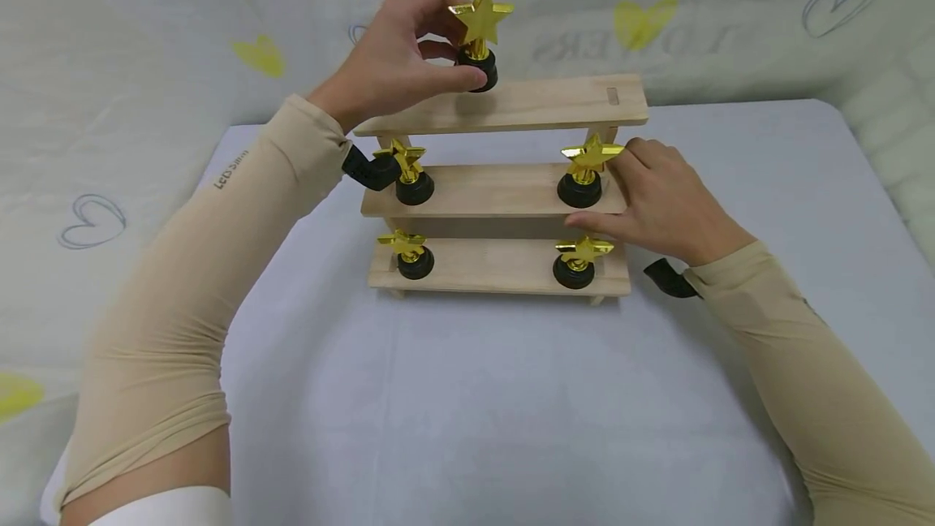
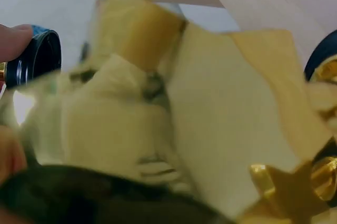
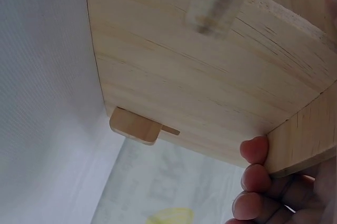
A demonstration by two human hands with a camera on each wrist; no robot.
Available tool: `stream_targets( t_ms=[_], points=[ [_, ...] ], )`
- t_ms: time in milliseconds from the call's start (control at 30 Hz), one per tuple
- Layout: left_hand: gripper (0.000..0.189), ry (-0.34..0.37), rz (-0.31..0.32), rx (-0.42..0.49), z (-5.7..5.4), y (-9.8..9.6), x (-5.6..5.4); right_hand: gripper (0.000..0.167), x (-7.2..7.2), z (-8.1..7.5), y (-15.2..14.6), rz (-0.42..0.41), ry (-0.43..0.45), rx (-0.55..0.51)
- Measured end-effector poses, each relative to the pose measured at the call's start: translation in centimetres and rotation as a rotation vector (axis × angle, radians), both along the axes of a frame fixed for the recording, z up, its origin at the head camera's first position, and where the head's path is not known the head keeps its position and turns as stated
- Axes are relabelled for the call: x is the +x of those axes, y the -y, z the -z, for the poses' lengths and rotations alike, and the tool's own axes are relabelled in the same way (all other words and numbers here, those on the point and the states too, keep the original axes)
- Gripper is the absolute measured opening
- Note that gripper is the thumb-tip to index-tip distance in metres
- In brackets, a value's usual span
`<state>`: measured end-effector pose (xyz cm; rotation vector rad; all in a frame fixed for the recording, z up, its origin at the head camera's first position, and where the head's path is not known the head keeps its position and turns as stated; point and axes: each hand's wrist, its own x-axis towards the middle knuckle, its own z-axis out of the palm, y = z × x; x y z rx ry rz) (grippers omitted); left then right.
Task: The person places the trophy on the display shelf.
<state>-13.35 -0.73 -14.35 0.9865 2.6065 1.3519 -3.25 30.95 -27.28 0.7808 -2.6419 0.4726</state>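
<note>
My left hand (image 1: pixel 409 55) pinches a star trophy (image 1: pixel 482 15), a gold star on a round black base, upright close over the top board of the wooden shelf rack (image 1: pixel 504 108). In the left wrist view the black base (image 2: pixel 23 60) shows under the thumb. At the rack's right end, my right hand (image 1: pixel 661 201) grips the side, the thumb along the middle board's front. The right wrist view shows fingers (image 3: pixel 256 177) curled round a board's edge. Beside this thumb stands another trophy (image 1: pixel 580 185) on the middle board.
A trophy (image 1: pixel 415 185) stands at the middle board's left, just by the left wrist strap (image 1: pixel 372 169). Two more, a left one (image 1: pixel 415 260) and a right one (image 1: pixel 575 270), stand on the bottom board. A white cloth covers the table (image 1: pixel 475 396); a printed curtain (image 1: pixel 730 23) hangs behind.
</note>
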Motion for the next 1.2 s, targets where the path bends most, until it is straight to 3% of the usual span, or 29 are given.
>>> stream_targets(
  t_ms=[600, 833, 1067, 1200],
  points=[
    [0.045, 0.051, 0.081, -0.083, 0.7, -1.7, -0.3, 0.074, 0.1, 0.0, 0.4, 0.015, 0.033, 0.019],
    [0.045, 0.050, 0.064, -0.173, 0.8, -1.5, -0.1, 0.074, 0.1, -0.1, 0.5, 0.017, 0.036, 0.022],
    [0.045, 0.097, 0.044, -0.156, 1.1, -1.2, -0.2, 0.077, 0.0, -0.1, 0.5, 0.021, 0.040, 0.020],
    [0.048, 0.117, 0.024, -0.178, 1.4, -1.0, -0.3, 0.087, 0.0, -0.1, 0.4, 0.019, 0.038, 0.013]
  ],
)
